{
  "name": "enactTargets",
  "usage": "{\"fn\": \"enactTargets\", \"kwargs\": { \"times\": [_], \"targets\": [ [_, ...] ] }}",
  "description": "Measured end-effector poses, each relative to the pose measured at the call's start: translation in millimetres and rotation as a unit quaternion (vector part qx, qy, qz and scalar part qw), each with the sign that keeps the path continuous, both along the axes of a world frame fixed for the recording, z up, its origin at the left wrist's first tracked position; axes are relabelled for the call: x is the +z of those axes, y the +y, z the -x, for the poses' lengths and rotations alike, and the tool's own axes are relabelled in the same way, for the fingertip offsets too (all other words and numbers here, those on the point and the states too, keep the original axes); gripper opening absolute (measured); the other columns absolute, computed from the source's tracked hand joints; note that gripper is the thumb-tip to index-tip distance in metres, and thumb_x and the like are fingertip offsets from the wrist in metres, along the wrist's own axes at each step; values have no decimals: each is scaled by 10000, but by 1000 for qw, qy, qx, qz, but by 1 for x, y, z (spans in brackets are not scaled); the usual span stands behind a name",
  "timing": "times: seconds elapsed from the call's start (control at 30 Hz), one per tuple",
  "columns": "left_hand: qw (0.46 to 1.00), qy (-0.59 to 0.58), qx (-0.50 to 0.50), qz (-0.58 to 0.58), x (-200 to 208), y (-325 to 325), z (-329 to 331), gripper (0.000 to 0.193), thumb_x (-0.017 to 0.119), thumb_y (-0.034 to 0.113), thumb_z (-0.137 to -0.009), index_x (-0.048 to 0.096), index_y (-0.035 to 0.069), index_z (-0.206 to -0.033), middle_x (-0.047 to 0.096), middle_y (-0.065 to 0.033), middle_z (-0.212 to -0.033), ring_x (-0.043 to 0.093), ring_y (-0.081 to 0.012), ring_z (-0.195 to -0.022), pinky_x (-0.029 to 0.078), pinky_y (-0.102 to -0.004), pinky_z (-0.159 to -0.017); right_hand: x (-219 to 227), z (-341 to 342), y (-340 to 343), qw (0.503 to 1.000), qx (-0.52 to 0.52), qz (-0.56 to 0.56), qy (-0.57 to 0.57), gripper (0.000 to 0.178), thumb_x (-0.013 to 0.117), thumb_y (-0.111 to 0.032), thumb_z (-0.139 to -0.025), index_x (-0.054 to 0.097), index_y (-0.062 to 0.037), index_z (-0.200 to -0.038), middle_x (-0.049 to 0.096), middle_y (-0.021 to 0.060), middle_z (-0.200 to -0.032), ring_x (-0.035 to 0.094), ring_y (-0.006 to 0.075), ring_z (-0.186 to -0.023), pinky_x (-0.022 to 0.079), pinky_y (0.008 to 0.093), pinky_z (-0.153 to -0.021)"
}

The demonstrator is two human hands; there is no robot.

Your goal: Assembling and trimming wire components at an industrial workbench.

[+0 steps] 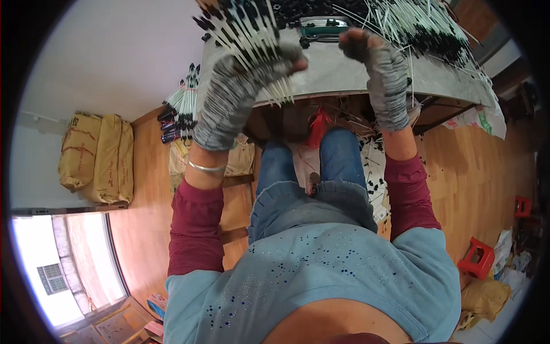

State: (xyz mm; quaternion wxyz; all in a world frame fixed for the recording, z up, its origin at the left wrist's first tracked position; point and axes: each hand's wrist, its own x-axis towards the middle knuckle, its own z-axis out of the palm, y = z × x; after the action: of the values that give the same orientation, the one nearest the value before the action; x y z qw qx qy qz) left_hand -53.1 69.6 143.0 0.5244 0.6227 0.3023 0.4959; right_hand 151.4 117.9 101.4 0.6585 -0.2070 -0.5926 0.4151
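My left hand point(252, 71), in a grey striped fingerless glove, is closed round a fanned bunch of thin white sticks with black tips point(252, 34). The sticks slant up over the table, and their lower ends poke out below the palm. My right hand point(372, 51), in a matching glove, is raised over the table to the right of the bunch, apart from it. Its fingers are bent inward; whatever they hold, if anything, is too small to make out. Just left of its fingertips, a green and silver tool point(325, 30) lies on the grey table top point(338, 69).
A large heap of white sticks with black ends point(424, 28) covers the table's far right. Small black parts point(289, 11) are piled at the back. More bundled sticks point(186, 92) stand left of the table. Brown sacks point(97, 157) lean by the wall; a red stool point(476, 258) stands right.
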Motion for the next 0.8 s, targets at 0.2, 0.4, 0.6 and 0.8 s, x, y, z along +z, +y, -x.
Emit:
{"fn": "enactTargets", "kwargs": {
  "times": [0.2, 0.4, 0.6, 0.8],
  "targets": [
    [996, -12, 55, -75, -11, 47, 11, 219, 520, 132, -775, 533, -11, -941, 577, -93, -853, 546, -189, -840, 420, -301, -786, -53, 10, -2, 990, -17, 73, -117, 341, 425, -273, -833, 496, 1, -1023, 541, 112, -985, 503, 193, -946, 369, 280, -849],
    [996, -92, -6, 2, 15, 31, 9, 244, 506, 105, -779, 496, -7, -995, 552, -97, -920, 526, -237, -886, 415, -342, -806, -55, 45, 14, 992, -12, -34, -120, 457, 489, -367, -784, 482, 10, -1043, 535, 85, -977, 484, 170, -941, 364, 260, -821],
    [986, -159, -42, 16, 31, 31, 9, 219, 494, 83, -777, 503, -34, -961, 567, -144, -860, 550, -254, -847, 438, -365, -783, -40, 59, -11, 930, 276, 46, -236, 527, 485, -482, -743, 515, 13, -919, 507, 53, -692, 454, 109, -670, 392, 230, -600],
    [985, -148, -86, 10, 20, 26, 7, 219, 524, 132, -766, 507, -1, -939, 559, -103, -857, 543, -236, -826, 439, -349, -734, -67, 57, -3, 916, 326, 28, -233, 590, 398, -551, -758, 506, 5, -923, 494, 62, -671, 446, 113, -642, 386, 240, -587]
  ]
}}
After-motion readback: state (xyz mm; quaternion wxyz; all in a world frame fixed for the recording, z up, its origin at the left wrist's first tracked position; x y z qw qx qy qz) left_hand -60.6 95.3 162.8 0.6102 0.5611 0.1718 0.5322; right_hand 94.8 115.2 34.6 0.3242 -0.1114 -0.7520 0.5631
